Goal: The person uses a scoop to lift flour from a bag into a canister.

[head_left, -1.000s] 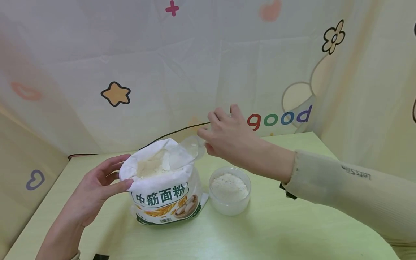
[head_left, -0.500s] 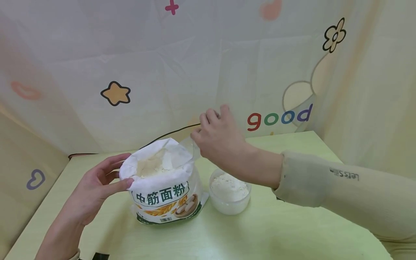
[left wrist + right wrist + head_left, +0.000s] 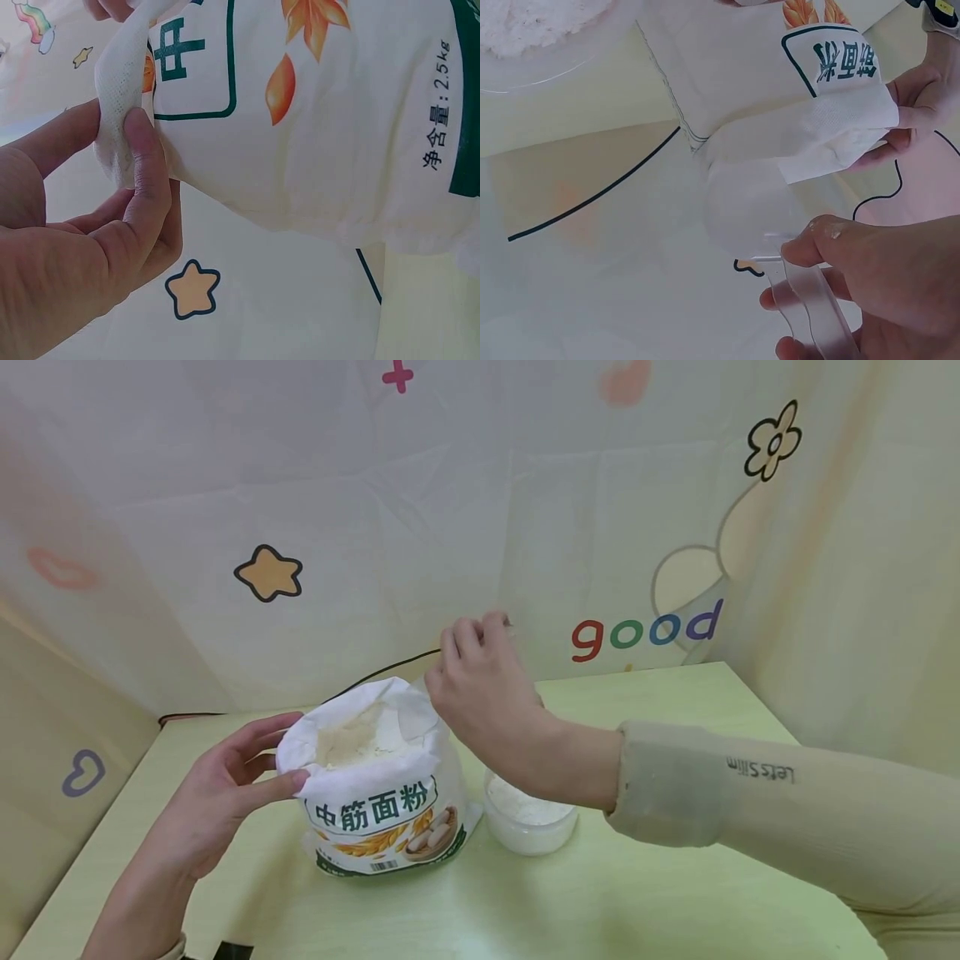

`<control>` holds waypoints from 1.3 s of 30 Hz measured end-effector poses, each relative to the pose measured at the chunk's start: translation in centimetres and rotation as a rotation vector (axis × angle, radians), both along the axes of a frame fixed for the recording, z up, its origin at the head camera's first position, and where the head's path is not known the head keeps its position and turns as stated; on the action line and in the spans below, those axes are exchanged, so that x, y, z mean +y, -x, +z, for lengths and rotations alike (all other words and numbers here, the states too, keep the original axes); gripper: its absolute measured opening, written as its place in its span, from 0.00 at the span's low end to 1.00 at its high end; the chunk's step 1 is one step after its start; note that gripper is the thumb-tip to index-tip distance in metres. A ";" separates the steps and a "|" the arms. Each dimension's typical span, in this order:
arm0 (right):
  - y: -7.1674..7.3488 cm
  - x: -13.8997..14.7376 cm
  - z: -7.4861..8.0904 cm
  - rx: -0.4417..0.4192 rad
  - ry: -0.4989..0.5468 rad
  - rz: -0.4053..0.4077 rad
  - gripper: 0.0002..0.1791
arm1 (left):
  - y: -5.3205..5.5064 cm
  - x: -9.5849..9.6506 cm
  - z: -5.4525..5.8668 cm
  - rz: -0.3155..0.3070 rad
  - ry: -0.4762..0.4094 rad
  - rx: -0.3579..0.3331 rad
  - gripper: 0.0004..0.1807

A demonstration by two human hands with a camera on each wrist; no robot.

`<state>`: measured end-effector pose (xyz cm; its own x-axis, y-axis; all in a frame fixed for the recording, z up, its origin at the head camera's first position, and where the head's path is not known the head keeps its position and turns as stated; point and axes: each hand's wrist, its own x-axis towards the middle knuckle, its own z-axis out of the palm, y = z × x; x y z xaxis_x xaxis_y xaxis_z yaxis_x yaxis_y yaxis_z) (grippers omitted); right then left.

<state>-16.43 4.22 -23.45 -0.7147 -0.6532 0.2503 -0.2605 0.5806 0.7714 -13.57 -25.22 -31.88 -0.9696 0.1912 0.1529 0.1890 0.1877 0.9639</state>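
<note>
A white flour bag (image 3: 371,818) with a folded-down rim stands upright on the table, pale flour (image 3: 348,739) showing in its mouth. At its left side, my left hand (image 3: 232,781) pinches the rolled rim between thumb and fingers, as the left wrist view shows on the bag (image 3: 300,165) close up. My right hand (image 3: 483,689), behind the bag's right edge, grips the handle of a clear plastic scoop (image 3: 739,206). The scoop's bowl dips over the rim into the bag, its front end hidden. Right of the bag is a clear round bowl (image 3: 530,842) of flour, partly covered by my right forearm.
The pale green table (image 3: 600,893) ends at a printed cloth backdrop (image 3: 420,527) close behind the bag. A small black piece (image 3: 232,952) lies at the near edge, left of the middle.
My right hand has moved left and slightly down, bringing the scoop to the bag's mouth. The forearm now covers more of the bowl. My left hand and the bag stay put.
</note>
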 end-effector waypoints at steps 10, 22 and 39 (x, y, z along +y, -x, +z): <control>-0.6 -1.3 -1.1 0.123 -0.054 0.022 0.09 | 0.0 0.0 0.2 0.004 0.003 -0.008 0.33; -0.4 -2.7 -1.5 0.109 -0.139 0.029 0.10 | -0.1 0.0 0.3 0.005 0.012 -0.010 0.33; 0.5 -3.5 -2.3 0.041 -0.113 0.026 0.08 | 0.0 0.0 0.3 0.005 0.021 -0.009 0.34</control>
<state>-16.96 0.74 -25.73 -0.6876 -0.6971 0.2033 -0.2409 0.4831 0.8418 -13.60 -25.19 -31.56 -0.9718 0.1896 0.1402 0.1795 0.2091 0.9613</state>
